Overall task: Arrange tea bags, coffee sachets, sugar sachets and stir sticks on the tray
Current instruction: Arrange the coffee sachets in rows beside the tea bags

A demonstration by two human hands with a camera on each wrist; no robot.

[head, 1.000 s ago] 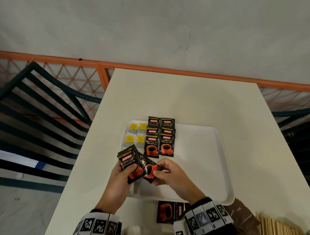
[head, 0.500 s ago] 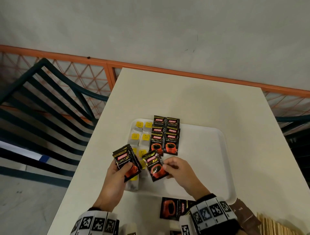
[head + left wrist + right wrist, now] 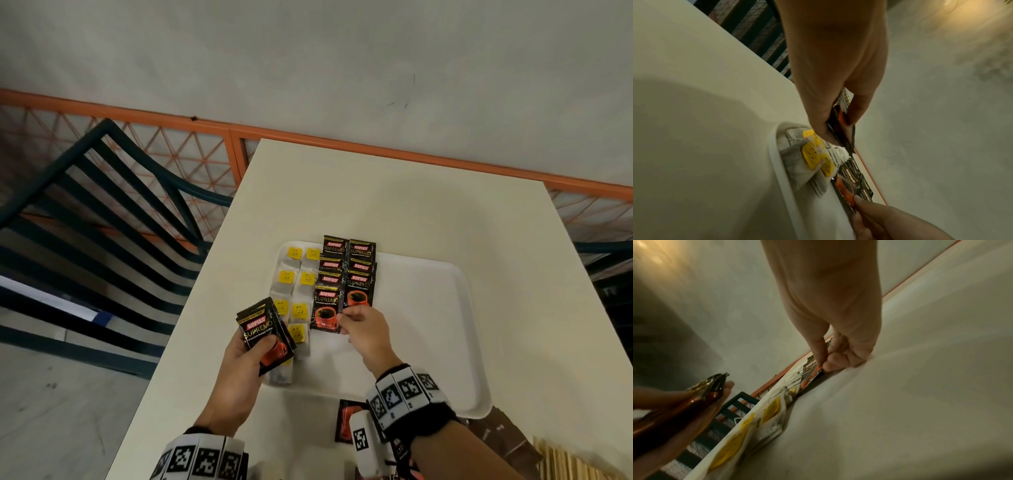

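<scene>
While left hand grips Kopiko Supremo sachets, right hand pinches another sachet

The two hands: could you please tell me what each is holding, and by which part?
Left hand grips a small stack of Kopiko coffee sachets by its lower half. Right hand pinches one Kopiko sachet on the tray by its lower right edge.
</scene>
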